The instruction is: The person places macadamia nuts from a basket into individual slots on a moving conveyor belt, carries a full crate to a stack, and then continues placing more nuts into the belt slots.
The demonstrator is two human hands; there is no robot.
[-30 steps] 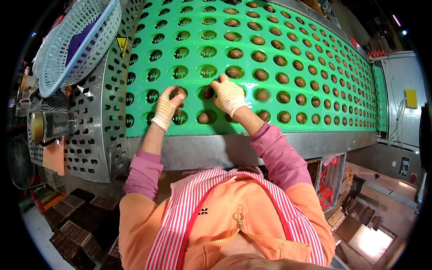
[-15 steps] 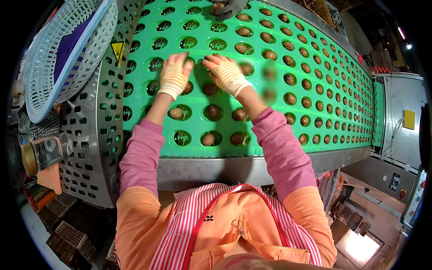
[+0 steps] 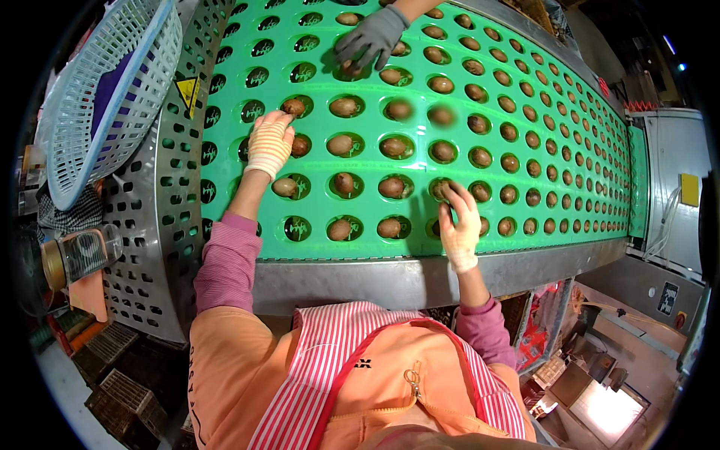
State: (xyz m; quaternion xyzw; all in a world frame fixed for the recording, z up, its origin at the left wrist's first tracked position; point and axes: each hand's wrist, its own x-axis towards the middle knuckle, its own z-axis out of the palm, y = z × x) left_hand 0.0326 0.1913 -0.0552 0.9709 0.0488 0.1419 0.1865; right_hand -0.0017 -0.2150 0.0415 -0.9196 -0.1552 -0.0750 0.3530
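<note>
On the green sheet [image 3: 375, 127] with rows of oval cups lie brown egg-like objects [image 3: 344, 145]. My left hand [image 3: 268, 144], in a striped fingerless glove, is over the left columns, fingers bent and together just below an egg [image 3: 294, 105]; whether anything is under them is hidden. My right hand [image 3: 460, 226], lower right near the front edge, has its fingers curled round an egg [image 3: 442, 188] at its cup. Some cups at the left show dark openings with pale marks.
A co-worker's grey-gloved hand [image 3: 364, 39] is on an egg at the back. A perforated steel guard [image 3: 142, 255] stands left, bearing a pale blue basket [image 3: 71, 127]; a lidded jar [image 3: 82, 255] is beside it. A steel rail [image 3: 360, 281] runs along the front, a metal cabinet [image 3: 664, 202] right.
My right hand has moved right and toward the front; my left hand slightly left. More eggs sit in the middle cups. The grey-gloved hand reaches further onto the sheet.
</note>
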